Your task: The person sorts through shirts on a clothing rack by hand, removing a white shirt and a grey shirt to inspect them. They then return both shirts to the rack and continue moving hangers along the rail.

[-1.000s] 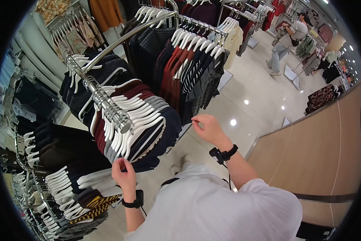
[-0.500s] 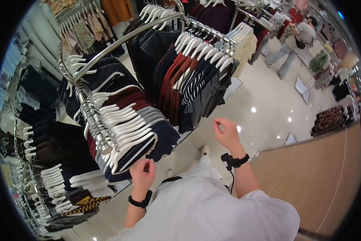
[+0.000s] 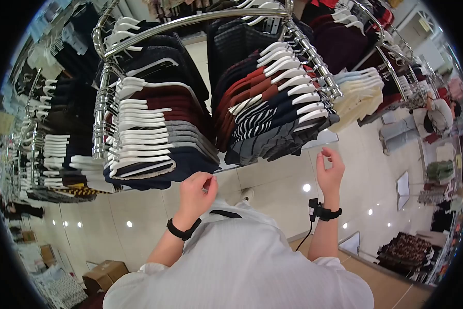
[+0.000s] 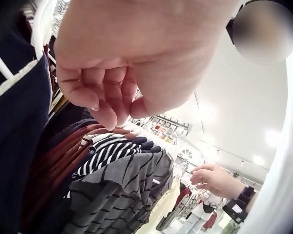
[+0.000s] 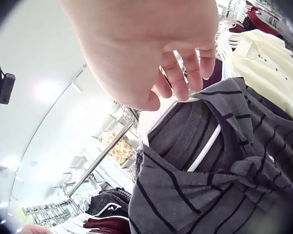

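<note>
In the head view my left hand hovers at the front of the rack, beside a navy top at the end of the left rail. Its fingers hang loosely curled with nothing between them, as the left wrist view also shows. My right hand is raised in front of the right rail, thumb and fingers apart, holding nothing. Closest to it hangs a grey top with black stripes on a white hanger, its neckline just under the fingertips in the right wrist view.
The chrome rack carries rows of white hangers with maroon, grey and rust knitwear. Cream tops hang to the right. A person stands further off at right. A cardboard box sits on the floor at lower left.
My view has swung round so the rack now faces me squarely. The left hand has come away from the left rail's hanger ends, and the right hand has moved over before the right rail.
</note>
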The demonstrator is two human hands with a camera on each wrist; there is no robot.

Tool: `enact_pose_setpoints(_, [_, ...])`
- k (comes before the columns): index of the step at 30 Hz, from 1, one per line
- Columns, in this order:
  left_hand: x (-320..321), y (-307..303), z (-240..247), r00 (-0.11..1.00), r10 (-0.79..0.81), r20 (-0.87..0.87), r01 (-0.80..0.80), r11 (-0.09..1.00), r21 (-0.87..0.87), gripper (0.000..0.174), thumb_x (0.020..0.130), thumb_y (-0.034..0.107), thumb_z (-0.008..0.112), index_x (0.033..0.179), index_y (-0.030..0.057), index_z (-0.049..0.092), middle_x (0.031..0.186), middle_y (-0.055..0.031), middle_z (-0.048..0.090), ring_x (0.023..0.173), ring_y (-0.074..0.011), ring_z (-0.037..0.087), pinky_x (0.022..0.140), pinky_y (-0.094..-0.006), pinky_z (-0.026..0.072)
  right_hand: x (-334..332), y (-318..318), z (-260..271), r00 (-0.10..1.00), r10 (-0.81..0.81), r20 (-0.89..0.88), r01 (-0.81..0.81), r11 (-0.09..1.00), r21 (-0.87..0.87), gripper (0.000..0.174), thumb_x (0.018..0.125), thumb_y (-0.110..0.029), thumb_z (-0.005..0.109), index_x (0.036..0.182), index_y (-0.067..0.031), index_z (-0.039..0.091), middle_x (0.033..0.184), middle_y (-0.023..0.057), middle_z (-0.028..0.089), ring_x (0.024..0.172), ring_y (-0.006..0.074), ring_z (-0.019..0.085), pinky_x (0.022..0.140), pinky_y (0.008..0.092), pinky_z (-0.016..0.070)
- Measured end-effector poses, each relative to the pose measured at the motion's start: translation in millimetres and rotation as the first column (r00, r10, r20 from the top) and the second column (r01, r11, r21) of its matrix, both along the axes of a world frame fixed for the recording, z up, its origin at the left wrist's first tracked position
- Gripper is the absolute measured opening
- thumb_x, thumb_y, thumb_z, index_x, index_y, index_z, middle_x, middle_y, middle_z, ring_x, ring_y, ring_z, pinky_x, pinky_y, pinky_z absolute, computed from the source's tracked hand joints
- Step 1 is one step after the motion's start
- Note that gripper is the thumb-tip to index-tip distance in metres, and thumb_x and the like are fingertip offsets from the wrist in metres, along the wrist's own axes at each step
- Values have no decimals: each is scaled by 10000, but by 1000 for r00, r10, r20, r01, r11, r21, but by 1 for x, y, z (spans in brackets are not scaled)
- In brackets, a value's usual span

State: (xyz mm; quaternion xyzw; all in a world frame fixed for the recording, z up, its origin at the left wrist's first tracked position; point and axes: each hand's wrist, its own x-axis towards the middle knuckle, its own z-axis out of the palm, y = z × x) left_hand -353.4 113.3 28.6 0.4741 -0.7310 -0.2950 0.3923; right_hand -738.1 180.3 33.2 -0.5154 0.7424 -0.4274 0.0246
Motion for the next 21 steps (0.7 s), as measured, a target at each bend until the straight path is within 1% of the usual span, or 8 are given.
enact_pose_setpoints(2, [-6, 1, 1, 999, 32, 13, -32, 999, -5, 62, 891, 27, 741, 850, -2, 705, 738, -99, 677, 599, -193, 638, 560, -298, 491, -10, -11, 3, 1000, 0, -6, 0, 1000, -8, 241, 936, -91, 716, 1165, -15, 713, 1020, 117, 753, 971, 246, 713, 852, 367, 527])
enact_pose_setpoints(8, [-18, -24, 3, 995, 92, 47, -91, 996, -15, 46, 904, 32, 734, 898, -7, 712, 794, -108, 702, 662, -211, 671, 604, -304, 512, -21, -54, 7, 998, 23, 51, -21, 999, -36, 511, 879, -124, 791, 1344, -5, 613, 1391, 176, 607, 1269, 329, 594, 1046, 430, 483])
enact_pose_setpoints(11, [-31, -49, 6, 995, 99, -4, -99, 995, 6, 67, 913, 34, 723, 962, -9, 706, 826, -122, 704, 735, -270, 693, 672, -355, 550, -27, -75, 12, 998, 60, -27, -62, 995, -82, 554, 881, -134, 795, 1367, 21, 580, 1407, 193, 594, 1307, 349, 577, 1106, 441, 456])
enact_pose_setpoints(13, [-37, -70, -2, 997, 73, -6, -73, 995, 70, 149, 945, 84, 720, 1046, -24, 708, 925, -171, 724, 848, -328, 712, 759, -394, 565, -39, -86, 10, 997, 72, -18, -73, 995, -66, 618, 873, -142, 808, 1400, 42, 545, 1431, 215, 579, 1339, 371, 558, 1145, 453, 429])
enact_pose_setpoints(17, [-59, -114, -15, 996, 77, -44, -72, 993, 90, 327, 999, 189, 690, 1230, -43, 684, 1176, -253, 720, 1082, -419, 696, 949, -449, 551, -50, -105, 16, 985, 148, -87, -147, 989, 24, 724, 860, -116, 807, 1494, 26, 488, 1508, 185, 545, 1400, 311, 519, 1187, 412, 374])
enact_pose_setpoints(19, [-74, -137, -25, 998, 36, -42, -35, 999, 30, 504, 1012, 216, 666, 1410, -77, 565, 1377, -303, 631, 1297, -451, 605, 1097, -458, 484, -44, -113, 27, 965, 260, 28, -262, 963, 66, 828, 848, -115, 813, 1570, 10, 427, 1552, 176, 515, 1428, 289, 497, 1204, 405, 359])
enact_pose_setpoints(20, [-82, -149, -32, 998, 34, -44, -33, 999, 42, 504, 1012, 216, 666, 1410, -77, 565, 1377, -303, 631, 1297, -451, 605, 1097, -458, 484, -49, -115, 24, 952, 298, 75, -304, 949, 83, 935, 825, -130, 834, 1624, -15, 361, 1570, 162, 504, 1430, 265, 496, 1206, 400, 364])
enact_pose_setpoints(21, [-91, -162, -40, 999, -22, -48, 24, 999, 28, 605, 1032, 249, 638, 1501, -82, 447, 1488, -321, 522, 1406, -458, 498, 1168, -461, 407, -47, -116, 26, 952, 295, 76, -302, 949, 97, 935, 825, -130, 834, 1624, -15, 361, 1570, 162, 504, 1430, 265, 496, 1206, 400, 364])
